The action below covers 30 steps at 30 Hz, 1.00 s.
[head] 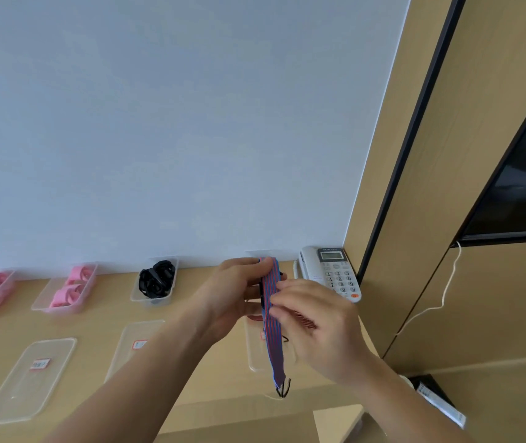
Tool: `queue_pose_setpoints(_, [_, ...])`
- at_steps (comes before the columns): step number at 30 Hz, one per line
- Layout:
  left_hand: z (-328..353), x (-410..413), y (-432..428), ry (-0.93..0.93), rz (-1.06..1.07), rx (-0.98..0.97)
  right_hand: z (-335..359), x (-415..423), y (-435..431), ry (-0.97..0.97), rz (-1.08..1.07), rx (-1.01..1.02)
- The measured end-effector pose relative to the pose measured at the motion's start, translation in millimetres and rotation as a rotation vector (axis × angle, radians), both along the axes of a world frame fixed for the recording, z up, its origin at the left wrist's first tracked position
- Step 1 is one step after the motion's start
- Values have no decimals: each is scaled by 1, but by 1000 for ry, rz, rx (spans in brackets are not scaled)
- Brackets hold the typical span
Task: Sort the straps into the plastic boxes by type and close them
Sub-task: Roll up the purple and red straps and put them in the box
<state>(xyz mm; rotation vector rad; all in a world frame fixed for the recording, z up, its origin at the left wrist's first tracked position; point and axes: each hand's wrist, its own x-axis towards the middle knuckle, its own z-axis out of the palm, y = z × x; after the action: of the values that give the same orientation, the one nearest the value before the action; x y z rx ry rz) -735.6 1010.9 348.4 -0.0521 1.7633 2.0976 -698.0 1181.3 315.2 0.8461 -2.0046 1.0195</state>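
Forearms reaching in from the lower edge, over a wooden table (105,314). Left hand (234,292) with fingers curled round the upper end of a blue-and-red striped strap (272,343); right hand (319,327) with fingertips pinching the same strap just below. Strap held in the air above the table, hanging down to a black cord at its lower tip. Beneath and to the left, clear lids (28,378) lying flat in a row, two showing small labels. Farther back, open plastic boxes (154,301) along the wall: two filled with pink straps (71,287), one with black straps (156,279). Desk telephone (331,271) in the far right corner.
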Motion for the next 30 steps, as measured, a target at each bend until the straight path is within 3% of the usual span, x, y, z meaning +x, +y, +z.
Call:
queue_pose_setpoints(4, [0,7,3,123,-29,-77,22,-8,5,-342,-84,-97])
queue_pose_setpoints(7, [6,12,-2,191,-42,-82,32,-18,7,-709,48,1])
queue_pose_setpoints(12, [3,16,-11,186,-69,-50,41,-29,4,-848,171,-119])
queue_pose_setpoints(22, [-19,23,-13,-42,-125,21,38,-34,-4,-762,99,-201])
queue_pose_setpoints(30, [-23,24,-8,-139,-154,131,29,-24,-16,-317,-98,-106])
